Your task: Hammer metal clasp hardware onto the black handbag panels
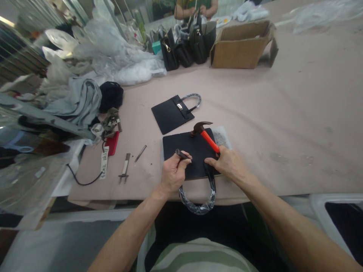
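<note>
A dark leather bag panel (176, 144) lies flat near the table's front edge, its plastic-wrapped handle (197, 208) hanging over toward me. My left hand (174, 172) is closed round a short dark metal punch (181, 153) above the panel's left part. In my right hand (229, 162) is a claw hammer (209, 140) with an orange handle; its head is over the panel's far edge. The right thumb reaches to the panel by the handle's base. Under the panel a pale slab (222, 136) shows at the right.
Beyond lies a second bag panel (170, 114) with a wrapped handle. To the left are calipers (124, 168), a thin metal rod (140, 153) and a red card-like item (112, 144). Black bags (195, 43) and a cardboard box (241, 47) stand at the back, near another person.
</note>
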A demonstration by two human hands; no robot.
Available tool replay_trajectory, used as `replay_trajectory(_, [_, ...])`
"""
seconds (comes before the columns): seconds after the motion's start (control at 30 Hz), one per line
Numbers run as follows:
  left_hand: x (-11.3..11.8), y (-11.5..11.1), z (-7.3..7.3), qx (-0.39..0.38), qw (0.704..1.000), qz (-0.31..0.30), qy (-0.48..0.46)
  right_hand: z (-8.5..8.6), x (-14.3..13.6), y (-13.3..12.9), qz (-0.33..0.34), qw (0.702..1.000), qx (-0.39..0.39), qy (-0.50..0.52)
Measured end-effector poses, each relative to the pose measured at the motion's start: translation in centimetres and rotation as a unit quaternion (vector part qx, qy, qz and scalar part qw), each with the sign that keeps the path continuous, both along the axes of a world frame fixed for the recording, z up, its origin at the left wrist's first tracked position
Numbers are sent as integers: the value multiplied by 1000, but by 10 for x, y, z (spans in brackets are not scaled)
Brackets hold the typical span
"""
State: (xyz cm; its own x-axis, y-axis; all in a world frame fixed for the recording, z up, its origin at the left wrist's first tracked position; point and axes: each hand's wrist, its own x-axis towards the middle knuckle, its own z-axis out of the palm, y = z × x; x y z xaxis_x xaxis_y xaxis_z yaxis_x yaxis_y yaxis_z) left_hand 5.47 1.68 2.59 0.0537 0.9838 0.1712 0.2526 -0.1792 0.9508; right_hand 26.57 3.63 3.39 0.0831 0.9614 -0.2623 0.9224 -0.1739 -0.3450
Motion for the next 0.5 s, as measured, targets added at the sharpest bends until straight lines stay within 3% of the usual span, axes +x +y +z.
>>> replay_trajectory(0.07, [-12,4,5,1,999,36,11,0,0,0,3,1000,0,0])
replay_trajectory(0.17, [-47,14,3,-58,985,159,27,1,0,-1,-2,1000,-6,7])
replay_trajectory(0.23, [-78,21,-2,-88,967,199,130,1,0,-1,-2,1000,-9,8])
replay_trajectory(0.3, [-106,24,-5,-114,932,197,283,1,1,0,6,1000,-9,-1])
replay_trajectory(0.37, [-126,23,-5,-146,878,174,421,1,2,0,15,1000,-5,-16])
replay_trajectory(0.43, [-137,19,-2,-173,830,148,509,-1,3,0,22,999,-1,-25])
replay_trajectory(0.5, [-142,18,2,-179,809,125,545,-5,5,2,26,999,5,-27])
